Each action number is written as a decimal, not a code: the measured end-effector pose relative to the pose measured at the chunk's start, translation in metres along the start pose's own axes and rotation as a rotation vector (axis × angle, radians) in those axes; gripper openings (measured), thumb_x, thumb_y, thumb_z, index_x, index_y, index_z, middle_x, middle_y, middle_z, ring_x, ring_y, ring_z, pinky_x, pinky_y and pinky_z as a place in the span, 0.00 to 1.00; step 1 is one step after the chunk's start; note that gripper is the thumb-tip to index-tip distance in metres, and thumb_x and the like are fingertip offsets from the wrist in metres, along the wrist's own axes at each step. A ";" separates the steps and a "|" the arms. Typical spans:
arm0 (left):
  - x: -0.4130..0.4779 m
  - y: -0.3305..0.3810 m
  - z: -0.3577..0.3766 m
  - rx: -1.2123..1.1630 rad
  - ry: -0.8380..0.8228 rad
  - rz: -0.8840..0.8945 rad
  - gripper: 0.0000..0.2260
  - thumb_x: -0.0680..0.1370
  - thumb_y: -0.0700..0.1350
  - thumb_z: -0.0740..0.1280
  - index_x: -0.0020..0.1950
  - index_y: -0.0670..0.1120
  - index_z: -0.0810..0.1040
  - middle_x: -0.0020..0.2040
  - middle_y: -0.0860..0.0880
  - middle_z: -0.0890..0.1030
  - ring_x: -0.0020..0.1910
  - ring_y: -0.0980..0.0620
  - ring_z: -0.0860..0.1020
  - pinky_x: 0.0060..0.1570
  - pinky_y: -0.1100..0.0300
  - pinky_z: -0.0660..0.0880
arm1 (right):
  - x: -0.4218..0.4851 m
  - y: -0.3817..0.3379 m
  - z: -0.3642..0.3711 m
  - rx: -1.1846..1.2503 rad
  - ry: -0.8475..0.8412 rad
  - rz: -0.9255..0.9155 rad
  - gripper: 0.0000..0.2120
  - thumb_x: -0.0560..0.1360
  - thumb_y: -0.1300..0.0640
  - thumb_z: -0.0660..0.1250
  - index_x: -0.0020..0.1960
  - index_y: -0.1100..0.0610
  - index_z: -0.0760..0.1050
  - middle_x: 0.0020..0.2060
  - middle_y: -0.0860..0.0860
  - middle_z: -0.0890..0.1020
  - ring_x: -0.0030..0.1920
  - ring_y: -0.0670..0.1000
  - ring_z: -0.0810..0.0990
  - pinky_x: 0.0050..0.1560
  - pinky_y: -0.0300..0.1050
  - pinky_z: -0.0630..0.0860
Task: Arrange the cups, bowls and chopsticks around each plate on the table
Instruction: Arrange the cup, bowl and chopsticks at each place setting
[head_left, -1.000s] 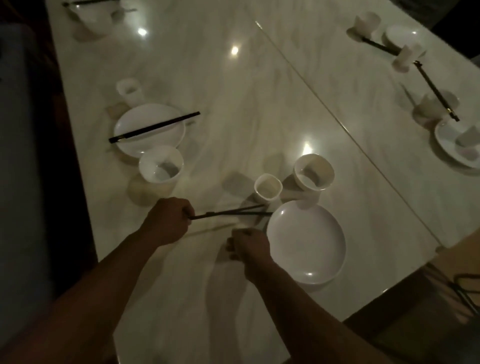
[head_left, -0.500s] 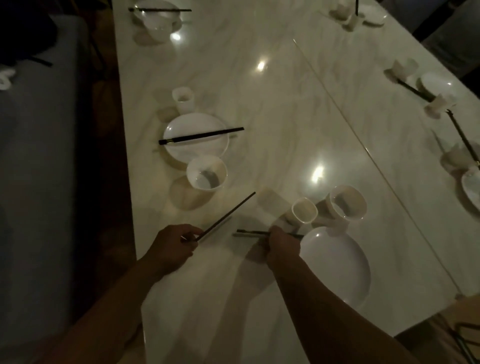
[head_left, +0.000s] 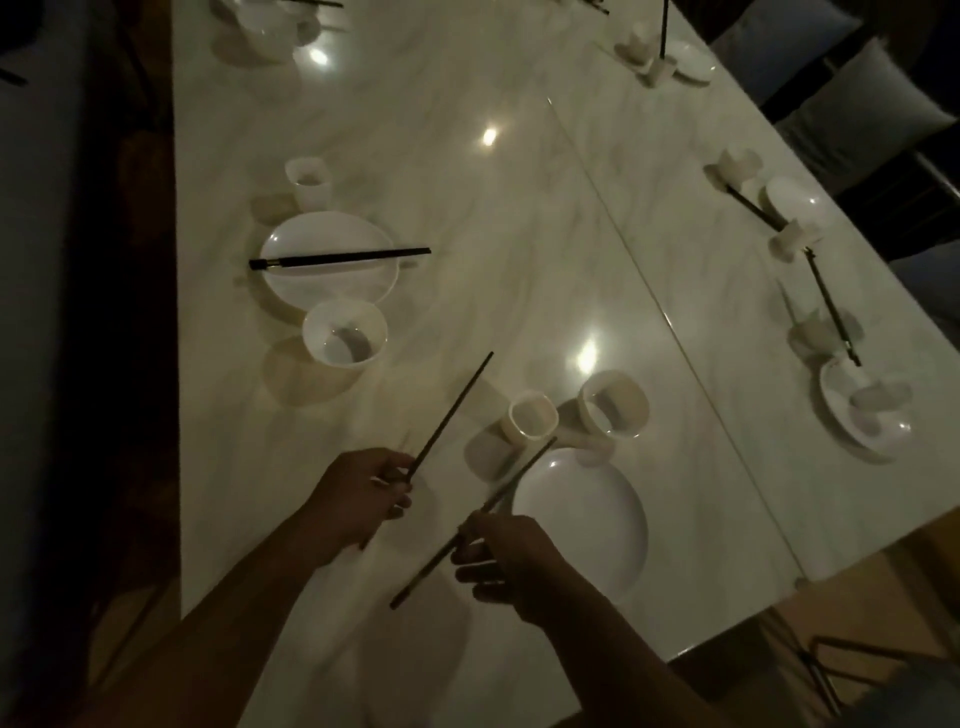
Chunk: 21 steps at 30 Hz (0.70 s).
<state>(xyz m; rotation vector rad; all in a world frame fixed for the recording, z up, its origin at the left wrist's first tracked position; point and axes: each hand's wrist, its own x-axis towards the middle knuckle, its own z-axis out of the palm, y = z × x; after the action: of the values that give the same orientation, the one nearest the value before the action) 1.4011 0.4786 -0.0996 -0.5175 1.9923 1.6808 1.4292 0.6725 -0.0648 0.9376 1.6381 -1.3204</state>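
A second ago the pair lay together; now it is split. The left hand (head_left: 358, 493) pinches the first chopstick (head_left: 452, 413) in its fingers, tip raised toward centre frame. The right hand (head_left: 498, 556) grips the second chopstick (head_left: 519, 474) by the lower-centre plate (head_left: 597, 545). Neither rests on the desk (head_left: 467, 208), so this setting looks unfinished.

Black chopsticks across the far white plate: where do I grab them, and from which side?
Pinch the black chopstick pair by the end overhanging the round white plate's rim, coming in from the picture's right. That end looks raised, leaving finger room; the rest lies over the plate.
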 end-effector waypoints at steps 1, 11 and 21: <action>-0.005 0.001 0.013 -0.015 -0.007 -0.004 0.12 0.75 0.29 0.66 0.55 0.41 0.80 0.45 0.39 0.81 0.41 0.43 0.83 0.47 0.47 0.82 | -0.002 0.005 -0.011 -0.043 0.014 -0.041 0.11 0.73 0.53 0.69 0.49 0.60 0.82 0.41 0.56 0.86 0.40 0.55 0.86 0.40 0.46 0.82; -0.037 0.009 0.184 0.165 0.155 0.034 0.07 0.69 0.45 0.75 0.45 0.50 0.82 0.37 0.51 0.84 0.35 0.57 0.83 0.42 0.54 0.82 | 0.047 0.029 -0.176 -0.814 0.147 -0.483 0.04 0.73 0.49 0.70 0.44 0.48 0.77 0.39 0.48 0.85 0.38 0.46 0.84 0.45 0.49 0.84; -0.043 0.008 0.279 0.254 0.302 -0.107 0.06 0.68 0.49 0.77 0.39 0.49 0.82 0.33 0.51 0.83 0.31 0.57 0.82 0.35 0.62 0.81 | 0.084 0.022 -0.222 -1.011 -0.036 -0.573 0.08 0.75 0.48 0.71 0.47 0.52 0.81 0.43 0.49 0.84 0.43 0.47 0.83 0.49 0.45 0.82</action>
<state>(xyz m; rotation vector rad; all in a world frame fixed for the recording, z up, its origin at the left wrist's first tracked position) 1.4641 0.7535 -0.1045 -0.8067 2.3035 1.3213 1.3850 0.8988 -0.1235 -0.1740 2.2569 -0.6208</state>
